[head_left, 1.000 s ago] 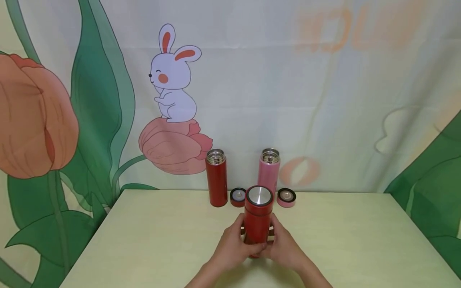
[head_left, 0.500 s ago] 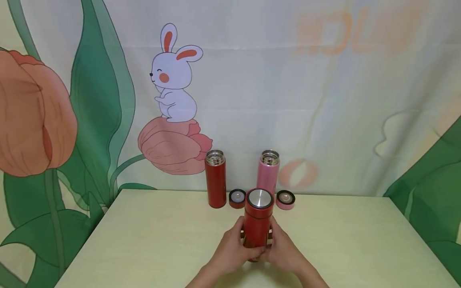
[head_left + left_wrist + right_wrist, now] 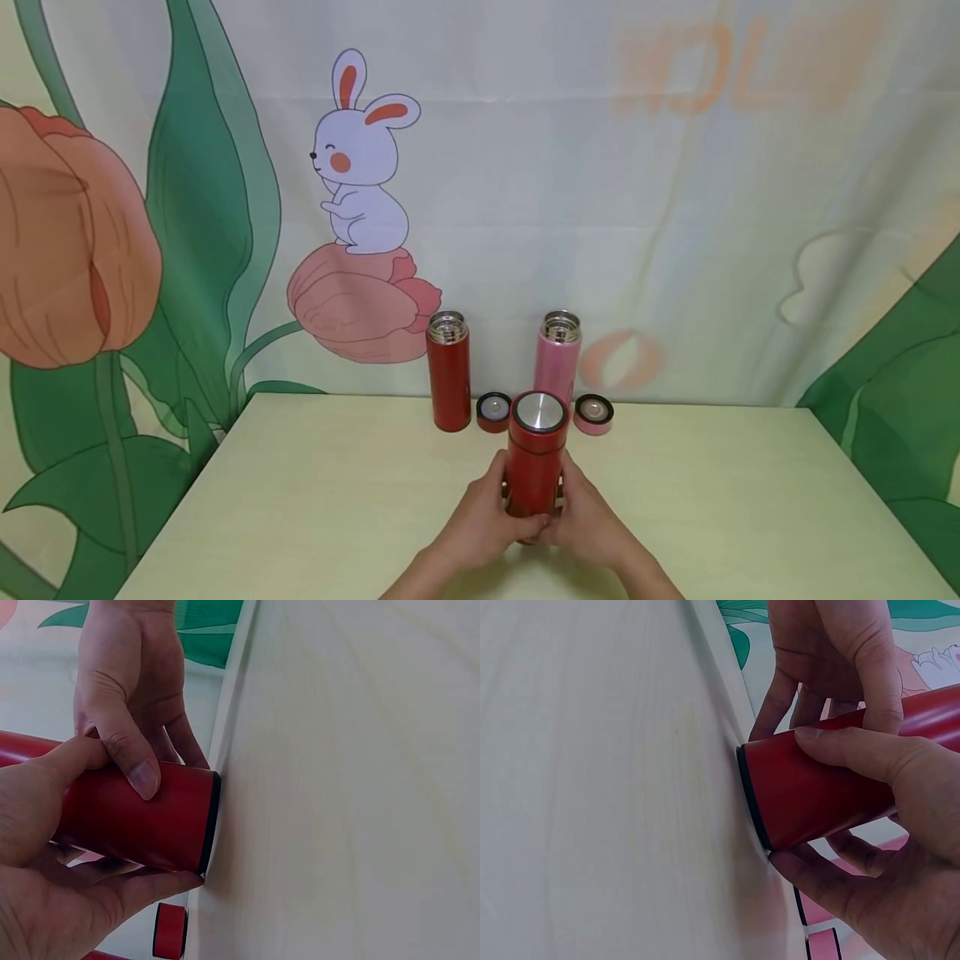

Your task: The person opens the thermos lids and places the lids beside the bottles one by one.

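Both hands hold a capped red thermos (image 3: 536,471) upright near the middle of the table, its silver-topped lid on. My left hand (image 3: 480,518) grips its lower left side and my right hand (image 3: 590,521) its lower right. Their thumbs meet across the near face in the head view. From the left wrist, the black-rimmed base of the red thermos (image 3: 142,814) shows at the tabletop; I cannot tell whether it touches. Fingers of both hands curve round the lower body, and those at the back are partly hidden in the head view.
Behind stand an uncapped red thermos (image 3: 450,383) and an uncapped pink thermos (image 3: 557,362), the latter partly covered by the held one. A red lid (image 3: 492,422) and a pink lid (image 3: 593,426) lie underside up beside them. A printed cloth (image 3: 495,167) hangs behind the table (image 3: 315,492).
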A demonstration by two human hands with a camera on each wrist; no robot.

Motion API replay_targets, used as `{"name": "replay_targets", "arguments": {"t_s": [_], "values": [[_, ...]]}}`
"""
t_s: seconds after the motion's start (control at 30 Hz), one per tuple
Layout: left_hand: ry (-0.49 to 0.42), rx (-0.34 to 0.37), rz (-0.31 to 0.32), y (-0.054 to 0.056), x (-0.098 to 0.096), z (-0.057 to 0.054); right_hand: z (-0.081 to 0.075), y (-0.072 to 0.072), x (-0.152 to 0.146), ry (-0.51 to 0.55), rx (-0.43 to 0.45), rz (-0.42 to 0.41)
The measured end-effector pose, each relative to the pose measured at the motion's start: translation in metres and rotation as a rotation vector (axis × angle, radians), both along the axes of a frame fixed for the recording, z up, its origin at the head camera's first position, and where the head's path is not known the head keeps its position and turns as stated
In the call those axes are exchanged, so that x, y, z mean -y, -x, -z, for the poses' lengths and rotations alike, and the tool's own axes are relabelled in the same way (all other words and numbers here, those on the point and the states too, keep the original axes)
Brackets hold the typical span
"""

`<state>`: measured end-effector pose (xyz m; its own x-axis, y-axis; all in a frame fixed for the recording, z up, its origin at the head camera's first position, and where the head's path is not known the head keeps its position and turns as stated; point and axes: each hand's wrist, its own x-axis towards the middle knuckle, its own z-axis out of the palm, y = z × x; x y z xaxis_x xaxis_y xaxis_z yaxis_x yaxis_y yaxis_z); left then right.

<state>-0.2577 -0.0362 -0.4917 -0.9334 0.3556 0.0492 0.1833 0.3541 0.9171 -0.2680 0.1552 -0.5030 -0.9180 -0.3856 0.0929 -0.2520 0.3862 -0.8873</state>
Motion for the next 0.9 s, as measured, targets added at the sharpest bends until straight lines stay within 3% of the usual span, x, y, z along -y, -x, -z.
{"name": "replay_targets", "arguments": {"t_s": [0.13,0.23,0.37,0.47,0.63,0.9], "values": [[0.012,-0.018,0.005,0.0,-0.002,0.0,0.002,0.002,-0.003,-0.014,-0.017,-0.008],[0.029,-0.026,0.003,0.0,-0.003,0.0,-0.001,0.0,-0.006,-0.012,0.031,-0.024],[0.02,0.009,-0.01,-0.001,-0.004,-0.001,-0.011,-0.002,-0.017,-0.003,0.126,-0.042],[-0.002,0.033,-0.027,-0.002,-0.004,-0.002,-0.025,-0.005,-0.025,0.003,0.144,-0.056],[-0.015,0.001,-0.054,-0.004,-0.009,-0.004,-0.059,-0.013,-0.033,0.03,0.092,-0.025],[-0.02,-0.053,-0.176,-0.009,-0.02,-0.012,-0.106,-0.022,-0.021,-0.047,-0.101,0.022]]}}
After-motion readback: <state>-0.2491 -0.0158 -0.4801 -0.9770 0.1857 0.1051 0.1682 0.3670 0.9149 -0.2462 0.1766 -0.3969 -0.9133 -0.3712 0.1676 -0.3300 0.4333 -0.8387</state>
